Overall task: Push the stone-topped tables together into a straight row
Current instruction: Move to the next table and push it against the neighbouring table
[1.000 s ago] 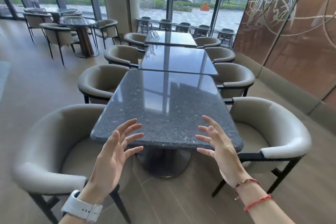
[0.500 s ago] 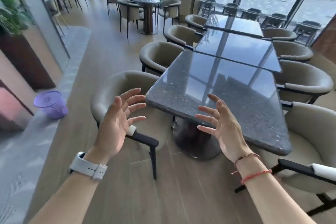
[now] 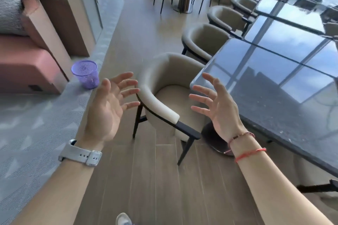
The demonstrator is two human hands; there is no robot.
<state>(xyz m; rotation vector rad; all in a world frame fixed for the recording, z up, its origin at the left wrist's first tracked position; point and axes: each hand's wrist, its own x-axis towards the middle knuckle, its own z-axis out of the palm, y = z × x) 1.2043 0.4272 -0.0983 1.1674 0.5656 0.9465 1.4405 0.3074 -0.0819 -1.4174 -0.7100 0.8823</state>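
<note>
Hands spread wide, gripping nothing: I am hovering my left hand (image 3: 108, 109) by the beige chair (image 3: 172, 97). My right hand (image 3: 219, 109) is hovering near a corner of the stone-topped table (image 3: 274, 106).

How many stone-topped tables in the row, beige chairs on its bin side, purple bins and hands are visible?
stone-topped tables: 3
beige chairs on the bin side: 4
purple bin: 1
Hands, left hand and right hand: 2
Total: 10
</note>
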